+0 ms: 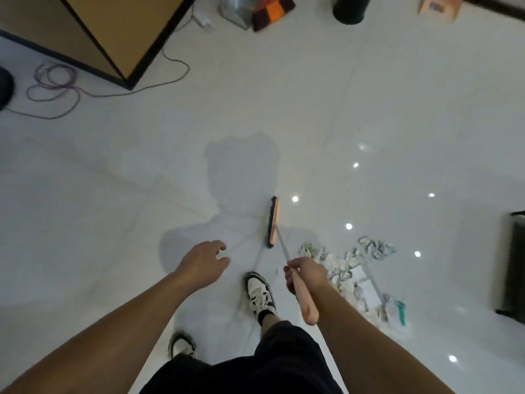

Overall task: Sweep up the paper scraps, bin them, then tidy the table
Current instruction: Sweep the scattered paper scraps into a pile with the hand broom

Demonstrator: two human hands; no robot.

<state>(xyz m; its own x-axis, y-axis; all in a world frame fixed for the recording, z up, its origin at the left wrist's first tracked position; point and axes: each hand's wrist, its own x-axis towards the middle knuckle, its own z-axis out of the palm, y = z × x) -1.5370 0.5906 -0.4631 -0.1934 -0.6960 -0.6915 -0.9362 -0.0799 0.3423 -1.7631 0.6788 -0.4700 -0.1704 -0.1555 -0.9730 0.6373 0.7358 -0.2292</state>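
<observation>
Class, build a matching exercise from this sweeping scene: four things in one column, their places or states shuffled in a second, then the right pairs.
1 right hand
2 left hand
3 paper scraps
4 broom head

A piled on the floor right of the broom
B empty, fingers loosely spread
C grips the broom handle
D on the floor ahead of the shoes

Pairs: 1-C, 2-B, 3-A, 4-D

A pink-handled broom [273, 221] rests its dark bristles on the floor ahead of the right hand [305, 273]; crumpled paper scraps [349, 268] lie heaped just right of that hand.
</observation>
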